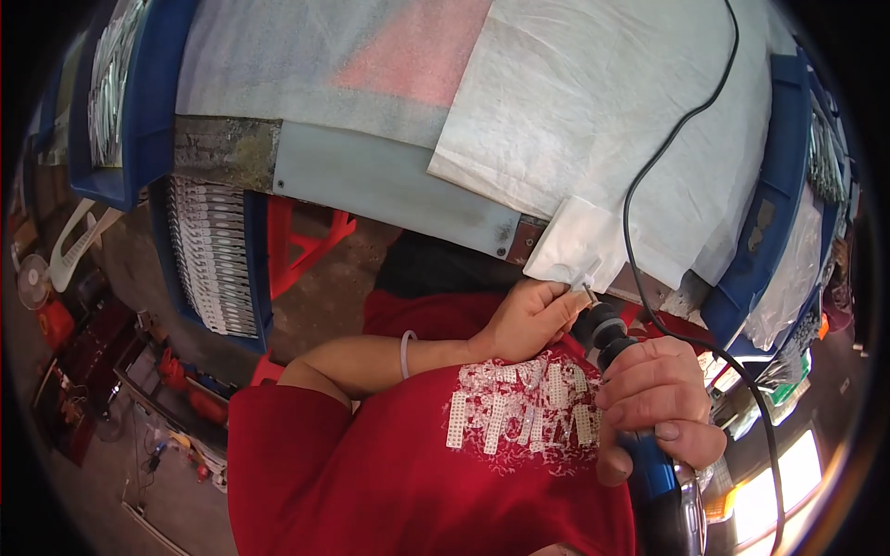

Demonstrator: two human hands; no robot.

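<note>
My right hand (663, 403) is wrapped around a rotary grinder (654, 473) with a blue and black body. Its black neck points up and away toward the table edge, ending in a slim metal bit (591, 295). Beside that bit, my left hand (527, 320) is closed in a pinch on a small shiny metal piece (584, 276), mostly hidden by the fingers. Under the piece lies a folded white cloth (567, 243) at the table's edge. Whether the bit touches the metal cannot be made out.
A pale sheet (556, 111) covers the table. The black cord (640, 185) runs across it and down past my right hand. Blue trays of slim metal pieces stand left (139, 148), lower left (262, 278) and right (774, 185). A red stool (311, 241) is under the table.
</note>
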